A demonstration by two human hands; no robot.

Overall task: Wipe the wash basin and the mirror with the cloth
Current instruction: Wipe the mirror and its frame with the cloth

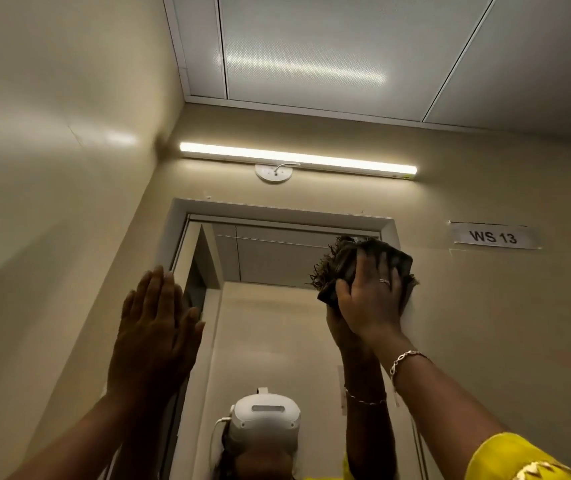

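Observation:
The mirror (270, 306) hangs in a white frame on the beige wall, seen from below. My right hand (372, 299) holds a dark, frayed cloth (343, 261) pressed against the mirror's upper right corner, partly over the frame. Flat with straight fingers, my left hand (154, 327) rests against the mirror's left frame edge. The glass reflects a person wearing a white headset and both raised arms. The wash basin is out of view.
A lit tube light (298, 161) and a round white fitting (273, 173) sit above the mirror. A label reading WS 13 (493, 236) is stuck on the wall to the right. The side wall stands close on the left.

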